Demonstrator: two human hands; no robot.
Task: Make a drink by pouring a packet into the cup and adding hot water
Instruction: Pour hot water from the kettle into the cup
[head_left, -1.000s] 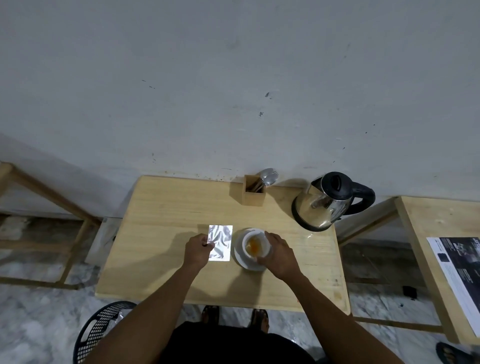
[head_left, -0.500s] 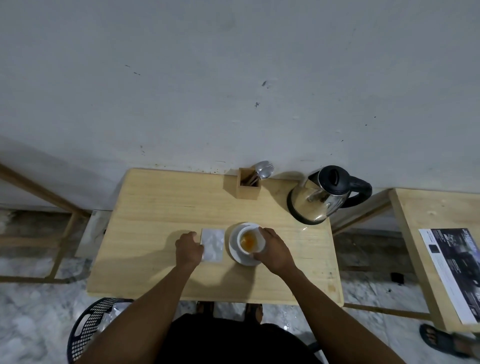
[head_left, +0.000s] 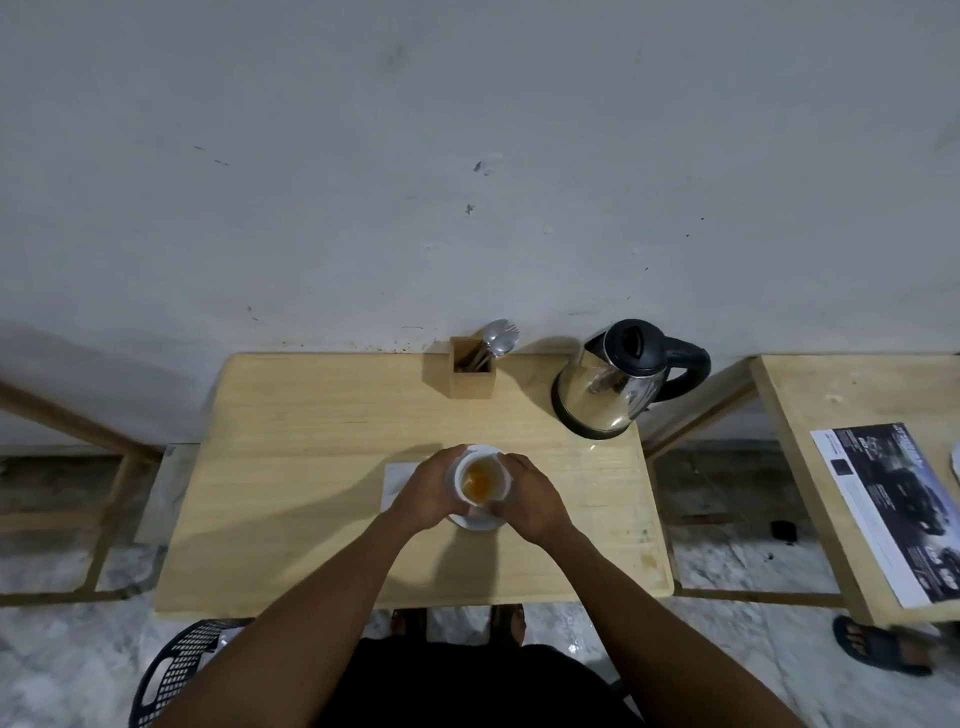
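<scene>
A white cup with orange powder or liquid at its bottom stands on a white saucer in the middle of the wooden table. My left hand wraps its left side and my right hand wraps its right side. The silver packet lies flat on the table just left of the cup, partly hidden under my left hand. A steel kettle with a black lid and handle stands at the table's back right.
A wooden holder with spoons stands at the back edge by the wall. A second table with a printed sheet is on the right. A black basket sits on the floor lower left. A sandalled foot shows lower right.
My left hand has let go of the packet and moved right onto the cup. Both hands now hold the cup. The packet stays flat on the table.
</scene>
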